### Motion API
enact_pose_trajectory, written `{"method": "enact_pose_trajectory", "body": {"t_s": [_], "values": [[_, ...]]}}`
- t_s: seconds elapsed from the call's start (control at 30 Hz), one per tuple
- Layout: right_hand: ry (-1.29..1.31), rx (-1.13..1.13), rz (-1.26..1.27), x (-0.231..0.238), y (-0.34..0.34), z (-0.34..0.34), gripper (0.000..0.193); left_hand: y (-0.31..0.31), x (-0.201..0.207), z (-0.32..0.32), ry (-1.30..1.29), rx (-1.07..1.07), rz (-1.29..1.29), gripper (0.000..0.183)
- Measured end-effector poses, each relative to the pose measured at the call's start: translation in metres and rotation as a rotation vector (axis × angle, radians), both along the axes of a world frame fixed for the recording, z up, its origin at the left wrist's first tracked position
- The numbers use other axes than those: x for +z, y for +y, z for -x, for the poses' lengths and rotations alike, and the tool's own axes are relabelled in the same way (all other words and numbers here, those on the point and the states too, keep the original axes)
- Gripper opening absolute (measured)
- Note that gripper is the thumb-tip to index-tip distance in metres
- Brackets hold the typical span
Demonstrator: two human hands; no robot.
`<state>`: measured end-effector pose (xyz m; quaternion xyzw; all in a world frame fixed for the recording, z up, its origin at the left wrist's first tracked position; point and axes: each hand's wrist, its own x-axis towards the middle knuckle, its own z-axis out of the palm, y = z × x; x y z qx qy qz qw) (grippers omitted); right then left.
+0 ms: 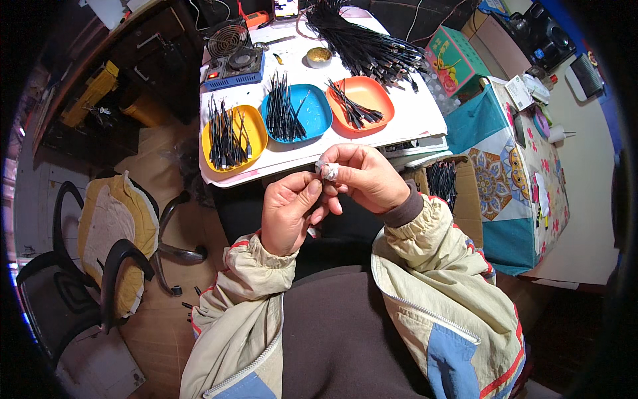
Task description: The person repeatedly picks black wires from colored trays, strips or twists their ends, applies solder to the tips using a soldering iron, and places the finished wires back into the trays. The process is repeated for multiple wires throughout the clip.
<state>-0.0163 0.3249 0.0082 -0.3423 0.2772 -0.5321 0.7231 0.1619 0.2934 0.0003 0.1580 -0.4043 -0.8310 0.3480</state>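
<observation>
My left hand (290,211) and my right hand (373,178) meet in front of the table's near edge, fingers pinched close together. White wrapping (329,172) covers a fingertip of my right hand. What lies between the fingers is too small and covered to make out. Just beyond them are three shallow plates holding short black cables with plug ends: a yellow plate (260,135), a blue plate (321,110) and an orange plate (367,86). The orange one carries fewer cables. A large bundle of black cables (362,40) lies at the back of the white tabletop (292,53).
A blue device (232,78) with a fan (228,41) stands back left, near a small round tin (319,57). Right of my legs is a cardboard box (467,199) with black cables. An office chair (113,253) stands left; a cloth-covered table (525,159) stands right.
</observation>
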Motion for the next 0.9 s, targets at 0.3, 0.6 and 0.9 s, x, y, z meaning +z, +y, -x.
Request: {"method": "enact_pose_trajectory", "body": {"t_s": [0.3, 0.6, 0.9], "values": [[0.787, -0.377, 0.440, 0.017, 0.004, -0.001, 0.006, -0.002, 0.002, 0.004, -0.125, 0.081, 0.022, 0.023], [-0.097, -0.167, 0.014, -0.004, 0.002, -0.012, 0.014, -0.001, -0.007, 0.000, -0.018, 0.098, 0.007, 0.019], [-0.097, -0.111, -0.103, -0.007, -0.001, -0.004, 0.012, -0.003, -0.008, 0.000, 0.003, 0.070, -0.059, 0.019]]}}
